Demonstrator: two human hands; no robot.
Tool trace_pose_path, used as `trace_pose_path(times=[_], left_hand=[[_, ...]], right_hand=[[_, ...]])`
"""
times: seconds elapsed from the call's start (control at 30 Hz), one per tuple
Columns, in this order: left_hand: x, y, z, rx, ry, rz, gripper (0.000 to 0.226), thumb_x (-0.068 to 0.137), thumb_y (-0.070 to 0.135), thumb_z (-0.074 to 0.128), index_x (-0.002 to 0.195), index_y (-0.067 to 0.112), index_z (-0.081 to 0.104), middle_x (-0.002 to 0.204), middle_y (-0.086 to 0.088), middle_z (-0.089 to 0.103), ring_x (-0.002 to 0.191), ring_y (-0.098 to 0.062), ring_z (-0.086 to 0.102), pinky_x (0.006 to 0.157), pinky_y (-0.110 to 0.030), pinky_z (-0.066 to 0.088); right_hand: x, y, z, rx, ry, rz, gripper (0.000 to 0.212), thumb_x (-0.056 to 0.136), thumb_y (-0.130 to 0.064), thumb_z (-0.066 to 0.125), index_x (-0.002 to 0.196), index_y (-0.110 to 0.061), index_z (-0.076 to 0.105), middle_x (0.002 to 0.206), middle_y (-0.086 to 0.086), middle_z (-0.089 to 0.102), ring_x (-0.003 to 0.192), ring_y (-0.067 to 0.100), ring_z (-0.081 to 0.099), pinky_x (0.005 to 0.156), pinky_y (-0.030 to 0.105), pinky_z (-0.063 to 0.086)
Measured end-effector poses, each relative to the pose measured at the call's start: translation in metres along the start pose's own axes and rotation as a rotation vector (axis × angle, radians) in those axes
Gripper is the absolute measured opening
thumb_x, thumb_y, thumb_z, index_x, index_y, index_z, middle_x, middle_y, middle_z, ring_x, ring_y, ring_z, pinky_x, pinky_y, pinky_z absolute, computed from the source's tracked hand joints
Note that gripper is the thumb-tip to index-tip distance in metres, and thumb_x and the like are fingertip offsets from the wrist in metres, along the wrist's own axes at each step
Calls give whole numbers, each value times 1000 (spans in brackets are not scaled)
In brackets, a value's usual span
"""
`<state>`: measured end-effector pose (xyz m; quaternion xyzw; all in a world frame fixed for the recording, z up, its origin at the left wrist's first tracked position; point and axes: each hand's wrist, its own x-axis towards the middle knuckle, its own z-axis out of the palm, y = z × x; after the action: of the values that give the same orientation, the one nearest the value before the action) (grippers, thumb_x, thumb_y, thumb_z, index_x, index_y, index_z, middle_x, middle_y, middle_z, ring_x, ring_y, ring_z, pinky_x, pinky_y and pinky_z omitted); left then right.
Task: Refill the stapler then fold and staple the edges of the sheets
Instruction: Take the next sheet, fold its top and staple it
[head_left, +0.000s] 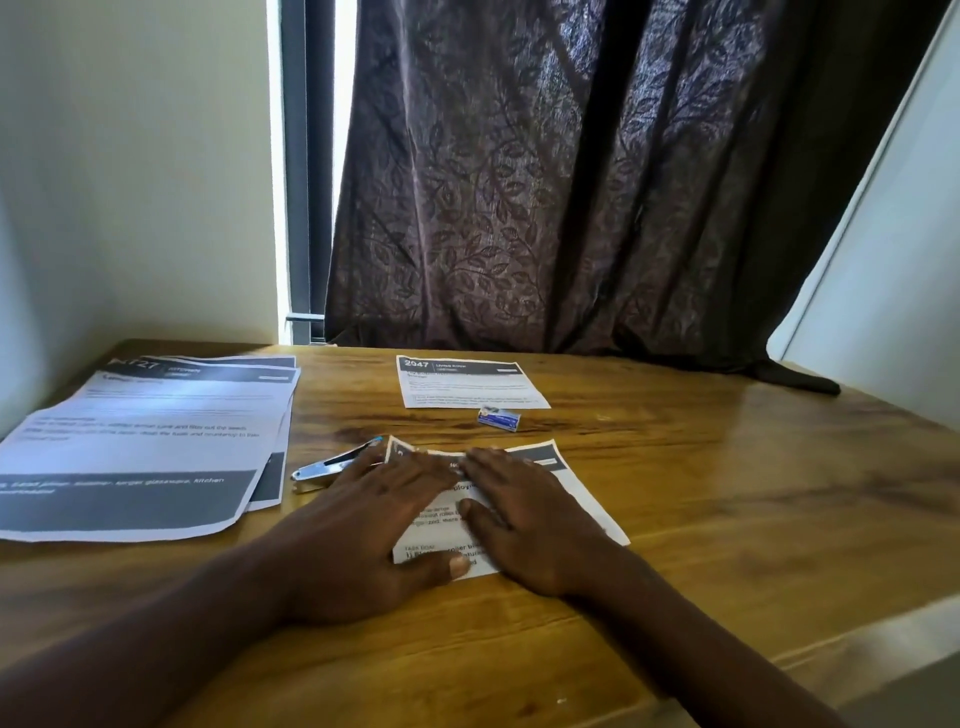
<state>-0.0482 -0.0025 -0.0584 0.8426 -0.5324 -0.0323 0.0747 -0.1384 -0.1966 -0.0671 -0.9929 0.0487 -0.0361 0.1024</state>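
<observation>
Sheets to be stapled lie before a dark, leaf-patterned curtain on a wooden table. A loose stack of printed pages fans out at the table's left. At the near centre, a person's left hand and right hand both lie flat, fingers straight, pressing down on a single sheet whose far edge looks folded over. A second sheet, headed "2047", rests apart at the far centre. The silver stapler lies on the table between stack and pressed sheet, just beside the left fingers. A small staple box sits between the two single sheets.
</observation>
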Motion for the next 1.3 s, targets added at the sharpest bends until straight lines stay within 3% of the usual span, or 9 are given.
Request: trace_pose_path(times=[0.07,0.17,0.3,0.53,0.73,0.9,1.07,1.3], left_hand=[[3,2,-1,63,-74,-38,89,87,82,25,158,40,-9,164,24,-9,142,5,-17,122,-46,-22],[7,0,-1,91,-118,-83,92,84,86,22,157,43,-13,166,20,-13,141,2,-21,116,-50,-30],[9,-1,-2,104,-159,-129,98,73,91,15,157,46,-11,166,17,-15,154,-9,-15,117,-56,-28],[8,-2,0,121,-127,-127,91,80,90,17,155,49,-14,166,19,-15,154,-6,-14,118,-56,-26],[6,-3,-1,141,-133,-104,94,74,93,7,154,48,-17,166,18,-17,154,-8,-16,120,-59,-19],[6,-3,0,160,-138,-99,95,72,92,3,153,48,-19,165,17,-20,150,-5,-19,120,-58,-20],[5,-6,2,148,-133,-84,100,61,96,-8,149,52,-23,163,19,-22,153,-8,-18,120,-56,-22],[4,-4,1,143,-119,-75,101,60,96,-9,150,52,-22,163,21,-22,154,-7,-17,120,-55,-22]], right_hand=[[1,0,1,-25,-10,-3,63,106,-53,30,162,-30,10,171,-10,8,157,8,1,125,31,-2],[2,2,1,-29,-7,-5,63,106,-53,31,162,-31,11,171,-11,9,156,7,1,126,31,0],[1,3,2,-1,5,-6,63,106,-52,33,162,-32,14,170,-12,11,156,6,3,125,29,1],[-6,2,-5,38,-69,-72,68,104,-49,40,163,-27,13,172,-8,4,156,4,-4,121,27,-7],[-19,1,-5,-47,-154,-139,80,94,-58,23,163,-25,-1,171,-9,-8,153,-1,-14,123,25,-12],[-32,13,-6,-80,-157,-172,69,100,-44,21,163,-28,-4,170,-13,-13,152,-5,-18,124,26,-10],[-48,42,-14,-95,-162,-118,65,101,-44,17,161,-33,-4,167,-20,-13,150,-10,-18,123,21,-11],[-75,95,-31,-54,-154,89,64,97,-48,14,158,-40,-4,165,-23,-8,150,-10,-13,128,32,-2]])
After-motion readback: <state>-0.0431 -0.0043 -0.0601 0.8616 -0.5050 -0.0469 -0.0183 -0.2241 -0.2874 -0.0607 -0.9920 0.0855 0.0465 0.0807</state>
